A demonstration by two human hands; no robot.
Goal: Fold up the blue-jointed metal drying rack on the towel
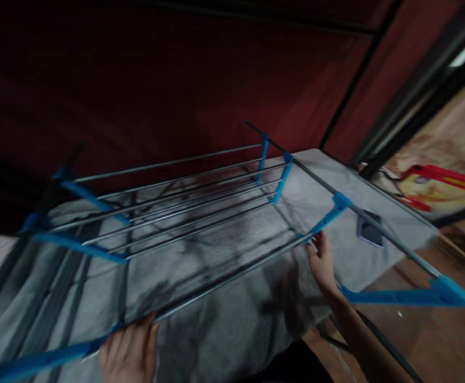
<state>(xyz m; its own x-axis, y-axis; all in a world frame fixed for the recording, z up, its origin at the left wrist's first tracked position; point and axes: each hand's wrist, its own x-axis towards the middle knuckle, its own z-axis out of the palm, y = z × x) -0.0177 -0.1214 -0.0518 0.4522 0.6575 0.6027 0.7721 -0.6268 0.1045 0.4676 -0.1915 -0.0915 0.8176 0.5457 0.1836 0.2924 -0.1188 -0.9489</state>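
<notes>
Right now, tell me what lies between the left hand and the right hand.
In the head view, a metal rod spans from left hand to right hand, above grey cloth.

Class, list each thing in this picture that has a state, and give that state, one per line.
Left hand: fingers curled over the near rod.
Right hand: at the near rod's right end; how firmly closed is unclear.
Near rod: slanting, right end at a blue bracket.
Phone-like device: lying flat; on or off unclear.
Grey cloth: spread beneath the rod.
</notes>
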